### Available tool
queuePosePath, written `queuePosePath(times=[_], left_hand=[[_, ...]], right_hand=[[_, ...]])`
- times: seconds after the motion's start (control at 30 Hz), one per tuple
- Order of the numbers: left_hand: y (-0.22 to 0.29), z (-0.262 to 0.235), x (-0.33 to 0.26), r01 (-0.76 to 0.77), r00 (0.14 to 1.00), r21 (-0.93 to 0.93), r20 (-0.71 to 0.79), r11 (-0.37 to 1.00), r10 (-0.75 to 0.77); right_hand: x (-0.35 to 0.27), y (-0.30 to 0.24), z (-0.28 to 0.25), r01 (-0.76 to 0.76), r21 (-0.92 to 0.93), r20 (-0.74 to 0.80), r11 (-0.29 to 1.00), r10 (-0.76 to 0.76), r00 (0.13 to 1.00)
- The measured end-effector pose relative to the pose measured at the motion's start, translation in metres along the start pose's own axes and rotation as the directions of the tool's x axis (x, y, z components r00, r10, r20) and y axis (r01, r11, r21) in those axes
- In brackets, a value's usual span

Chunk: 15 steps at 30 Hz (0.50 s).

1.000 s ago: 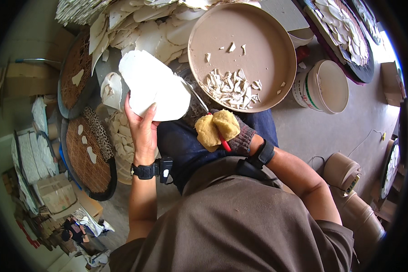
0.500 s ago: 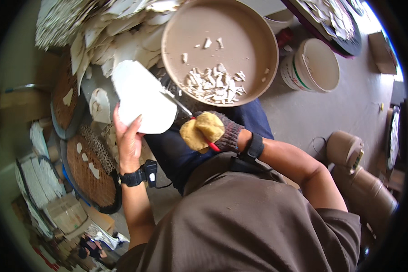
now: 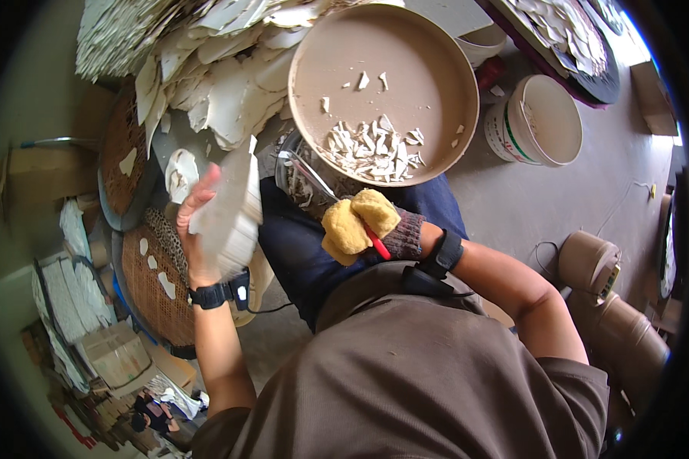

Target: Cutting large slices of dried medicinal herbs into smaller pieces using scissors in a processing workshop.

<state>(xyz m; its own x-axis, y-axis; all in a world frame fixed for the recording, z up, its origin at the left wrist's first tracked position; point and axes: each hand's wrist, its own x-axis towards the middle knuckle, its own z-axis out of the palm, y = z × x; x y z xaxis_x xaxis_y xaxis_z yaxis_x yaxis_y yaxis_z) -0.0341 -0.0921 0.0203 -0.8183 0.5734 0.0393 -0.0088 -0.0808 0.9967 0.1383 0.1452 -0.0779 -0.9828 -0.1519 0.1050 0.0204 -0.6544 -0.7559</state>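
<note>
knife blade: tip hidden | white pile: cut off at top edge

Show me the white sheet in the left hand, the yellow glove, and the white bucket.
white sheet (image 3: pixel 233 210), head view, middle of its face
yellow glove (image 3: pixel 354 223), head view, back of the glove
white bucket (image 3: pixel 505 130), head view, outer wall

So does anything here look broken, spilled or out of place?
Mostly broken bits. White shards lie heaped in the round tan tray, and a ragged pile of white sheet fragments spills over the woven baskets. The left hand holds a white sheet edge-on; the gloved right hand grips a red-handled blade.
</note>
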Motion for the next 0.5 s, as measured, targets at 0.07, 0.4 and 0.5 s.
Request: queuePosePath(times=[0.07,0.4,0.5], left_hand=[[0.011,0.013,0.009,-0.146,0.983,0.284,-0.068,0.948,0.172],[0.009,0.011,0.014,-0.245,0.954,0.621,0.020,0.745,0.298],[0.009,0.012,0.013,-0.262,0.952,0.569,0.019,0.780,0.306]], right_hand=[[-0.001,-0.001,0.007,-0.018,0.102,0.034,0.995,0.015,0.999],[0.002,-0.017,0.017,-0.161,0.503,0.086,0.849,0.136,0.987],[0.003,-0.021,0.017,0.009,0.051,0.076,0.999,-0.013,0.997]])
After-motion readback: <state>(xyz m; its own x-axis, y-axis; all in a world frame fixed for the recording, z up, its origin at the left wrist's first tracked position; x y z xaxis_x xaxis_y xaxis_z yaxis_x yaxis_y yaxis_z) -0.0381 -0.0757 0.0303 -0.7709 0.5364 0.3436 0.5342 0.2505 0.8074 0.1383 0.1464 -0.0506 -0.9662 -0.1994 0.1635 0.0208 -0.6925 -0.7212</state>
